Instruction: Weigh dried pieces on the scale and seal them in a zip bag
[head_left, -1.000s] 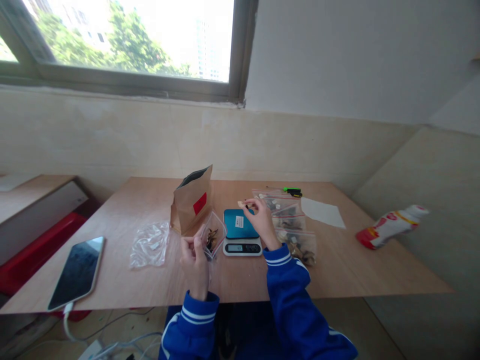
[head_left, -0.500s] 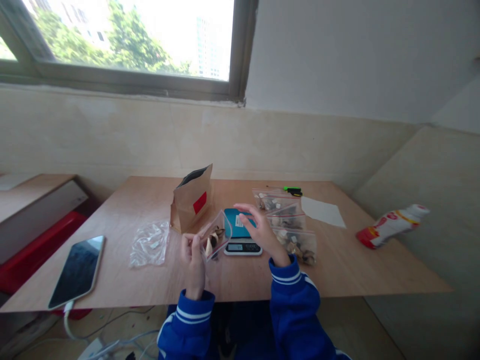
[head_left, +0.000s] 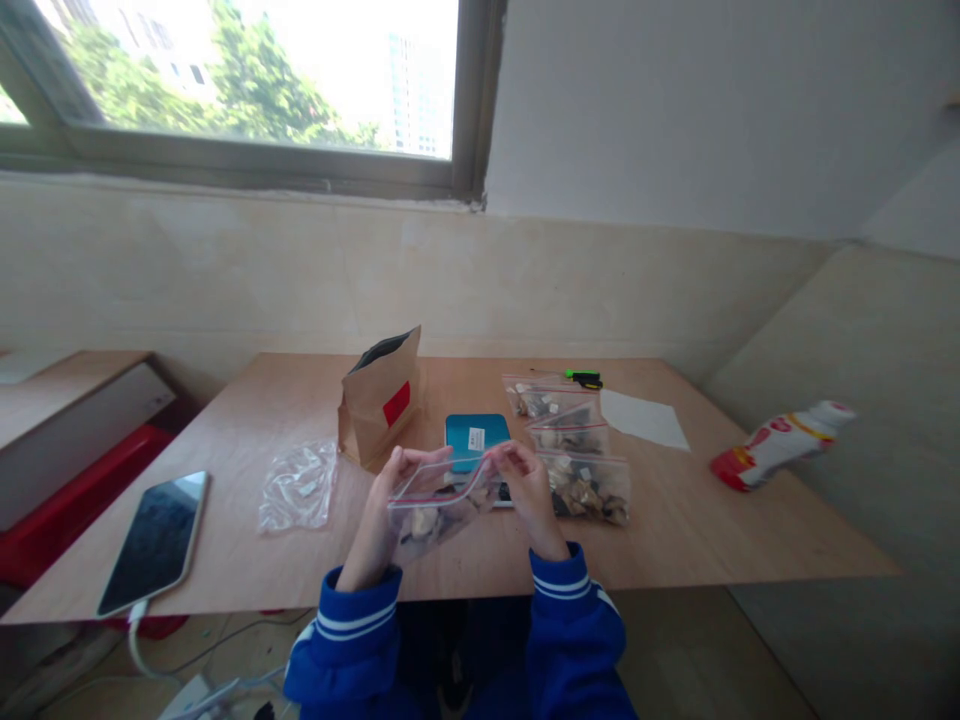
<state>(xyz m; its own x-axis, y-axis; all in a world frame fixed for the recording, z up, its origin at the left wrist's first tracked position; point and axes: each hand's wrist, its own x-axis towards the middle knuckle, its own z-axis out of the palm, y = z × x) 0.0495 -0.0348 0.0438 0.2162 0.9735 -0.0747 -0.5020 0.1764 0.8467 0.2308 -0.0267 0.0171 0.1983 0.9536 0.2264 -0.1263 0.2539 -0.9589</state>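
Note:
A clear zip-lock bag with a red line along its top hangs between my hands, holding brown and pale dried pieces that look like mushrooms. My left hand grips its left side, fingers behind the plastic. At its upper right edge, the fingers of my right hand pinch the rim. Just behind the bag lies a kitchen scale with a teal top and a white label; its display is mostly hidden. To the right, several filled zip-lock bags lie in a row, near my right hand.
A brown paper bag stands open behind my left hand. Crumpled clear plastic and a cabled tablet lie left. Right are a green-and-black tool, white paper and a tilted red-and-white bottle. The wall rises behind the table.
My right hand has moved down from above the scale and taken hold of the bag's rim. The bag has turned and come lower, now spread between both hands, partly covering the scale.

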